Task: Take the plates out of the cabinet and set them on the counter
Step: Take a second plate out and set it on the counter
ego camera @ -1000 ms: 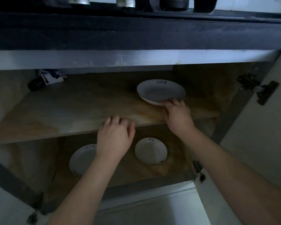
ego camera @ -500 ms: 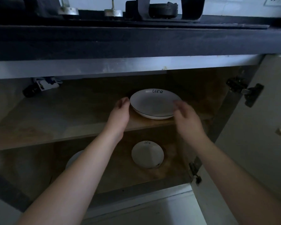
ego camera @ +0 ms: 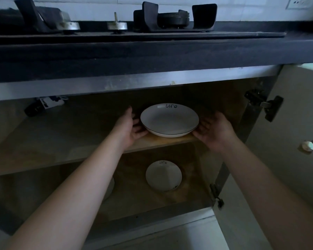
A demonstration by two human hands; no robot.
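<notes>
A white plate (ego camera: pixel 169 120) with "life" written on its rim sits at the front edge of the upper cabinet shelf (ego camera: pixel 52 141). My left hand (ego camera: pixel 129 127) cups its left side with fingers under the rim. My right hand (ego camera: pixel 213 129) presses against its right side. A smaller white plate (ego camera: pixel 163 175) lies on the cabinet floor below. Another plate (ego camera: pixel 111 186) is mostly hidden behind my left forearm. The dark counter (ego camera: pixel 152 51) runs above the cabinet.
A gas stove (ego camera: pixel 173 18) with pan supports stands on the counter. The cabinet door (ego camera: pixel 287 168) hangs open at the right, with a round knob (ego camera: pixel 308 146) and a hinge (ego camera: pixel 264 105). A dark and white object (ego camera: pixel 43 104) lies at the shelf's back left.
My left hand moved from the shelf edge to the plate's left side. My right hand shifted to its right side. The plate now sits closer to the shelf's front edge.
</notes>
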